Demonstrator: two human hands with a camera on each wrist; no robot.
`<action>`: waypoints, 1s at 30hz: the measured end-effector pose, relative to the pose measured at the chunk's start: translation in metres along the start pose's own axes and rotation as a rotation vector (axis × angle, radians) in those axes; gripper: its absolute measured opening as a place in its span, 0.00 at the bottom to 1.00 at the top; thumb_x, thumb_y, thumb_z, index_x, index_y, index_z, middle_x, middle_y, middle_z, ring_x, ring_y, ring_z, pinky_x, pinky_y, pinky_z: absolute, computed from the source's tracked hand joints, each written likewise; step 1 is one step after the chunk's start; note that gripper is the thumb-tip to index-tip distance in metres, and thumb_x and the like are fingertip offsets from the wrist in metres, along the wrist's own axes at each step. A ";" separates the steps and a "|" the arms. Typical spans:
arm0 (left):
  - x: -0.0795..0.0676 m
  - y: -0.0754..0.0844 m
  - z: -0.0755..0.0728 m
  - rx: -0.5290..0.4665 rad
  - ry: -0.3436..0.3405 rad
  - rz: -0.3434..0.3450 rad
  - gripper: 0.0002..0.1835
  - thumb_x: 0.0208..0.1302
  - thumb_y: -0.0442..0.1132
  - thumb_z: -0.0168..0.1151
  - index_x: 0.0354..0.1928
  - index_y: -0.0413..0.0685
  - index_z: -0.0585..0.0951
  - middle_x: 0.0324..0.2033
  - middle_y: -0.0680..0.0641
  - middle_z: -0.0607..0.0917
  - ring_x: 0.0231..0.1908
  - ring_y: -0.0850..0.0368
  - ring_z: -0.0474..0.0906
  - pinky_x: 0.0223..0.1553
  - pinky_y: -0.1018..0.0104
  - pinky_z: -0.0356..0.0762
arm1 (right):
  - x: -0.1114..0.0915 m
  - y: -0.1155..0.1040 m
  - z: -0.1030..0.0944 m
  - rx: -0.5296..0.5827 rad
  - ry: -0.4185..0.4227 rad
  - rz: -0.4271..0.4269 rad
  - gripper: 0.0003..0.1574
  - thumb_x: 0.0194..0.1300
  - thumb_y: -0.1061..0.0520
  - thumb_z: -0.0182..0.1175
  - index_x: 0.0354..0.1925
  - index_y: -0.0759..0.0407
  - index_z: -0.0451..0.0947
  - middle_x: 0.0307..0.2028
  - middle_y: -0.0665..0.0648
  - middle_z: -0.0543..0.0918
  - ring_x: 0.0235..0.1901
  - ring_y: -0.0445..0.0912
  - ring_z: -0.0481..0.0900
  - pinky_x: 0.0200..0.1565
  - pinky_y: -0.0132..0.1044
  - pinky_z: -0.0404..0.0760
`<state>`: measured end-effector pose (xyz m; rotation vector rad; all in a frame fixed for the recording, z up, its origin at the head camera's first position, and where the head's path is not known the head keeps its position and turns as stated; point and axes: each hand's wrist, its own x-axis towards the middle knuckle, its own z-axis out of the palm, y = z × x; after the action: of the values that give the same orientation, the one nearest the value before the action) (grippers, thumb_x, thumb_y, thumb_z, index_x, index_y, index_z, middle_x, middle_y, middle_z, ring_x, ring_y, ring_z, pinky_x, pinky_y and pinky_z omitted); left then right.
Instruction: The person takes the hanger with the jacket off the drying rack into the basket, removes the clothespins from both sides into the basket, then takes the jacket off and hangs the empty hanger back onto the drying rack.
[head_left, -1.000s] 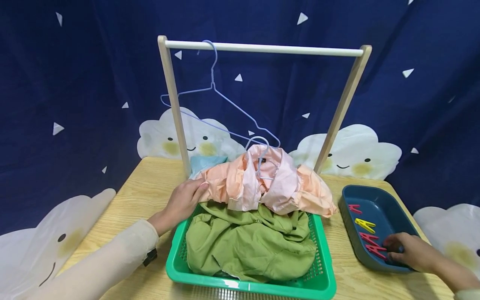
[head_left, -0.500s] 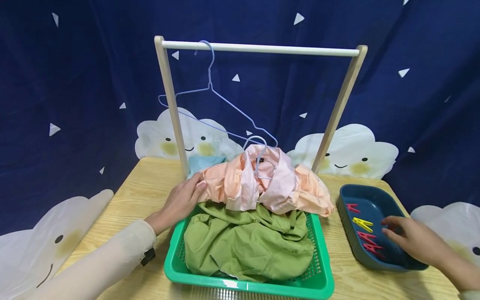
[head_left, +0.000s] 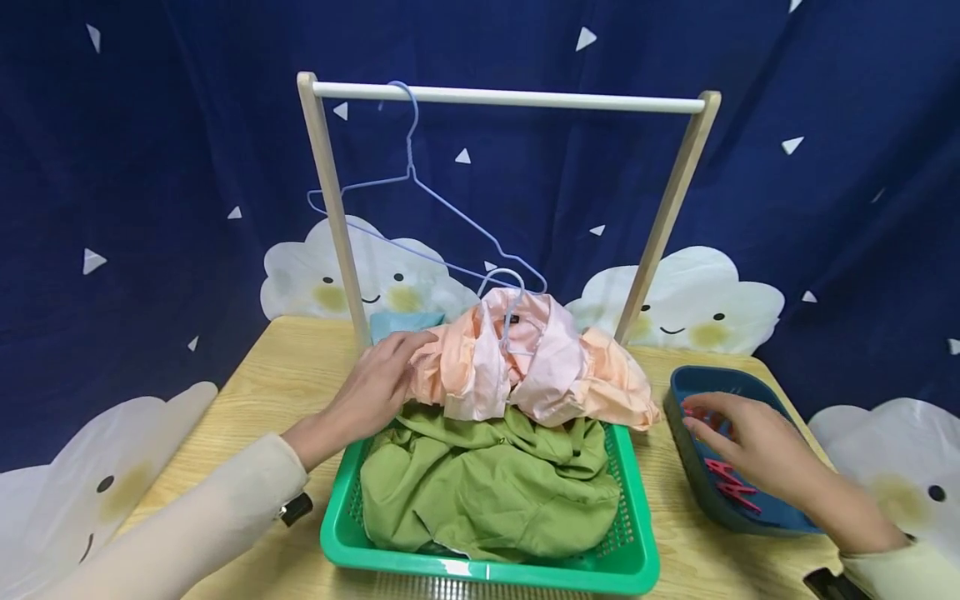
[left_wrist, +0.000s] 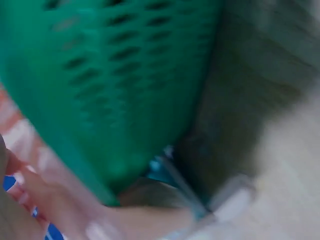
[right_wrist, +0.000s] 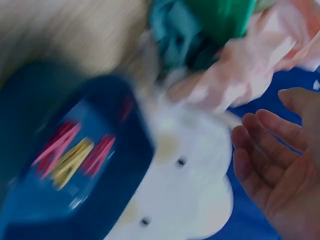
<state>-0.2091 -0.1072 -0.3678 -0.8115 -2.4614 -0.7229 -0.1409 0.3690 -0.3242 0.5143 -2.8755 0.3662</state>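
A pale peach shirt (head_left: 551,379) with a hanger (head_left: 512,272) in its collar lies across the back of a green basket (head_left: 487,573). My left hand (head_left: 371,392) rests at the shirt's left end, fingers extended along the fabric. Below the shirt, a green garment (head_left: 491,492) fills the basket. My right hand (head_left: 761,442) hovers over the dark blue tray (head_left: 723,377) with its fingers loosely bent; the right wrist view shows the palm bare. Red clothespins (head_left: 731,483) and a yellow clothespin (right_wrist: 72,162) lie in the tray, partly hidden by that hand in the head view.
A small rack with a white rail (head_left: 510,96) stands behind the basket. From the rail's left part hangs a lilac hanger (head_left: 450,200) without clothing. Light blue cloth (head_left: 405,322) lies by the rack's left post. A dark blue curtain (head_left: 570,192) closes off the back.
My right hand has risen from the tray's near right side and moved left and farther over it. My left hand has slid slightly right and up along the shirt's left end, its fingers straightening.
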 end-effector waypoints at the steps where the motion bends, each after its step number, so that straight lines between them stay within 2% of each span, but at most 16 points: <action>1: 0.003 0.004 -0.001 -0.011 -0.009 0.016 0.28 0.69 0.26 0.52 0.68 0.56 0.70 0.58 0.43 0.80 0.57 0.43 0.79 0.54 0.42 0.76 | 0.004 -0.009 0.001 0.004 0.014 -0.005 0.15 0.71 0.48 0.64 0.50 0.55 0.85 0.31 0.43 0.83 0.26 0.30 0.71 0.27 0.31 0.71; 4: 0.011 0.015 -0.003 -0.056 -0.048 0.044 0.31 0.68 0.24 0.51 0.69 0.56 0.70 0.62 0.44 0.80 0.62 0.43 0.77 0.59 0.41 0.75 | 0.017 -0.034 0.005 0.041 0.046 -0.023 0.18 0.72 0.47 0.63 0.54 0.54 0.83 0.34 0.46 0.84 0.27 0.32 0.72 0.28 0.32 0.72; 9: 0.018 0.024 -0.002 -0.102 -0.110 0.051 0.27 0.72 0.25 0.46 0.69 0.49 0.72 0.64 0.44 0.80 0.66 0.44 0.75 0.67 0.44 0.71 | 0.042 -0.068 0.015 0.122 0.067 -0.068 0.24 0.73 0.45 0.61 0.62 0.51 0.77 0.39 0.49 0.85 0.29 0.35 0.76 0.30 0.32 0.75; 13: 0.024 0.028 -0.007 -0.144 -0.163 -0.001 0.23 0.74 0.28 0.43 0.66 0.44 0.76 0.64 0.41 0.80 0.67 0.43 0.74 0.70 0.45 0.68 | 0.061 -0.085 0.021 0.120 0.073 -0.109 0.28 0.70 0.45 0.64 0.65 0.49 0.75 0.39 0.48 0.85 0.33 0.39 0.80 0.33 0.34 0.77; 17: 0.033 0.035 -0.016 -0.155 -0.248 -0.075 0.22 0.79 0.39 0.42 0.66 0.46 0.78 0.59 0.43 0.84 0.68 0.44 0.74 0.70 0.46 0.68 | 0.073 -0.094 0.024 0.089 0.065 -0.123 0.20 0.68 0.49 0.66 0.57 0.49 0.79 0.34 0.47 0.85 0.33 0.39 0.82 0.32 0.36 0.77; 20: 0.040 0.042 -0.020 -0.104 -0.315 -0.099 0.22 0.79 0.49 0.46 0.66 0.50 0.78 0.57 0.47 0.86 0.65 0.47 0.77 0.66 0.47 0.72 | 0.078 -0.096 0.025 0.093 0.060 -0.124 0.14 0.67 0.54 0.65 0.51 0.48 0.82 0.30 0.47 0.83 0.29 0.39 0.79 0.29 0.34 0.74; 22: 0.045 0.045 -0.019 -0.066 -0.344 -0.102 0.23 0.77 0.54 0.51 0.65 0.51 0.78 0.51 0.49 0.87 0.58 0.50 0.81 0.60 0.49 0.77 | 0.080 -0.096 0.026 0.101 0.058 -0.129 0.13 0.66 0.55 0.64 0.50 0.49 0.82 0.29 0.47 0.82 0.27 0.38 0.76 0.27 0.33 0.72; 23: 0.047 0.047 -0.019 -0.046 -0.347 -0.098 0.22 0.76 0.54 0.53 0.63 0.51 0.79 0.52 0.50 0.87 0.55 0.51 0.82 0.56 0.50 0.78 | 0.081 -0.096 0.027 0.103 0.057 -0.134 0.13 0.66 0.56 0.63 0.49 0.49 0.82 0.28 0.47 0.81 0.27 0.38 0.75 0.27 0.33 0.70; 25: 0.051 0.050 -0.016 -0.024 -0.354 -0.100 0.17 0.75 0.53 0.56 0.54 0.51 0.81 0.40 0.51 0.87 0.44 0.54 0.82 0.46 0.55 0.79 | 0.084 -0.097 0.028 0.108 0.055 -0.139 0.13 0.66 0.57 0.63 0.50 0.49 0.83 0.27 0.47 0.80 0.25 0.38 0.73 0.26 0.33 0.69; 27: 0.054 0.052 -0.012 -0.017 -0.351 -0.100 0.11 0.75 0.50 0.57 0.42 0.51 0.81 0.28 0.51 0.81 0.32 0.57 0.77 0.36 0.60 0.75 | 0.085 -0.096 0.027 0.110 0.050 -0.142 0.14 0.67 0.57 0.63 0.51 0.50 0.83 0.27 0.47 0.80 0.25 0.38 0.72 0.27 0.33 0.69; 30: 0.059 0.053 -0.009 -0.025 -0.341 -0.108 0.15 0.77 0.44 0.56 0.28 0.51 0.72 0.21 0.51 0.71 0.25 0.57 0.68 0.31 0.64 0.68 | 0.086 -0.097 0.027 0.112 0.042 -0.137 0.14 0.67 0.58 0.63 0.51 0.52 0.83 0.28 0.48 0.81 0.26 0.38 0.74 0.28 0.33 0.70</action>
<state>-0.2159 -0.0521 -0.3113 -0.8778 -2.8236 -0.7024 -0.1888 0.2470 -0.3093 0.7098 -2.7721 0.5110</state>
